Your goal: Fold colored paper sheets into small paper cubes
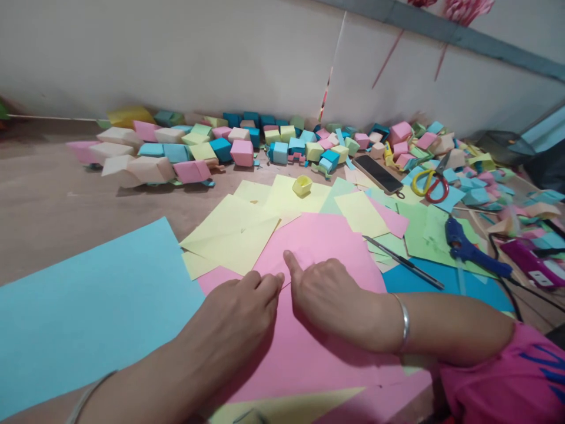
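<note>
Two hands press on one pink sheet [318, 247] lying near the middle of the worktop [48, 200]. The left hand [241, 303] rests with fingers curled together, knuckles down on the paper; the right hand [329, 294] is loosely closed, its thumb stretched flat along the fold, pinching nothing. One light blue sheet [88, 306] lies to the left. Far right: one pair of scissors [430, 182], one phone [378, 174], one blue glue gun [468, 247]. Dozens of paper cubes [242, 152] line the far wall, too many to count. No writing is legible.

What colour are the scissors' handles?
The scissors have one yellow handle and one red, seen in the head view, beside the phone.
</note>
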`<state>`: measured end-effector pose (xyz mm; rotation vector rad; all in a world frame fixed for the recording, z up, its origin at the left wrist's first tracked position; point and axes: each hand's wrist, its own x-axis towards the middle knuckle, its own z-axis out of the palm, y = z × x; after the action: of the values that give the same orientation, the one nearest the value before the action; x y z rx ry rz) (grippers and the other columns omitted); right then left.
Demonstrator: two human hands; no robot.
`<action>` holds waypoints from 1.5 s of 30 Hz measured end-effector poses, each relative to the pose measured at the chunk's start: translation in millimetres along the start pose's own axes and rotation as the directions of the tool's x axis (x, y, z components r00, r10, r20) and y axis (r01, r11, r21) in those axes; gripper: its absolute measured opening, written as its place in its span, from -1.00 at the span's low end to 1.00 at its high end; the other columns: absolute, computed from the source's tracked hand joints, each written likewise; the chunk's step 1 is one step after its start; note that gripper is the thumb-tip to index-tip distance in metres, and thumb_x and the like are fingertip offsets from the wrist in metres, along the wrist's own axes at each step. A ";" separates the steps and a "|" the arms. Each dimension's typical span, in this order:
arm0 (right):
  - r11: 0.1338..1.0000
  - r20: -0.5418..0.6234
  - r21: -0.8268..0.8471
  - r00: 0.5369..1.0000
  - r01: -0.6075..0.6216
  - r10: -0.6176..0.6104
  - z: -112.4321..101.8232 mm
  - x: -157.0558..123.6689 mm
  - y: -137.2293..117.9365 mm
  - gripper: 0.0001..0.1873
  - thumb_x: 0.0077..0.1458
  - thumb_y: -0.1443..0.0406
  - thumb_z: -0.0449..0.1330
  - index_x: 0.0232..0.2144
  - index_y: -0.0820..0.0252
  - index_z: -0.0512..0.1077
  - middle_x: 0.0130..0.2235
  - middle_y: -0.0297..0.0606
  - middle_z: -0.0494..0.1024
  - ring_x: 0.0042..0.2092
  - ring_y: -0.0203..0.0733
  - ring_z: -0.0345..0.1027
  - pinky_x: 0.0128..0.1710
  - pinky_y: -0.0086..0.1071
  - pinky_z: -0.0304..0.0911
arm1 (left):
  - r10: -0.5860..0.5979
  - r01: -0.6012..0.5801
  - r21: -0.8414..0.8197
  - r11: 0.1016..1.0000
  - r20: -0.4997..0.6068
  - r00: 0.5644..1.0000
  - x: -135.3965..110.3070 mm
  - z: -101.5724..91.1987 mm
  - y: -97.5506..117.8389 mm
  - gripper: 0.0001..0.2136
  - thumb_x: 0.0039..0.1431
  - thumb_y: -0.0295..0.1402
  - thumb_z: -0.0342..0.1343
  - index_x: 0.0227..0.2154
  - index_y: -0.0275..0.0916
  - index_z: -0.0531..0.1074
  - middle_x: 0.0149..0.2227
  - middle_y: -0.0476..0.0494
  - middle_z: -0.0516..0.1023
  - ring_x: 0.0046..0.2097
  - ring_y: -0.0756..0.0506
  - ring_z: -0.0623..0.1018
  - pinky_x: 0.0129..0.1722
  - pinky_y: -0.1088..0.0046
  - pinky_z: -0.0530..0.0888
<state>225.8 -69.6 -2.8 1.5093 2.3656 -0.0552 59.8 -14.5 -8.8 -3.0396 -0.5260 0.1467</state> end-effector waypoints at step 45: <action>0.945 -0.325 0.320 0.945 0.065 0.045 9.0 30.4 36.4 -0.73 0.29 0.39 -0.10 -0.27 0.25 0.39 -0.31 -0.22 0.44 -0.37 -0.27 0.15 -0.45 -0.37 -0.05 | -0.361 0.371 -0.433 0.822 0.109 0.926 3.1 -11.2 -43.1 -0.81 0.24 -0.37 -0.09 -0.33 -0.19 0.43 -0.38 -0.07 0.52 -0.36 -0.07 0.46 -0.40 0.44 0.22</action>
<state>248.9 -29.0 -15.1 1.7751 2.7362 -0.2258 49.5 26.7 5.0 -3.2793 -1.3033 0.0436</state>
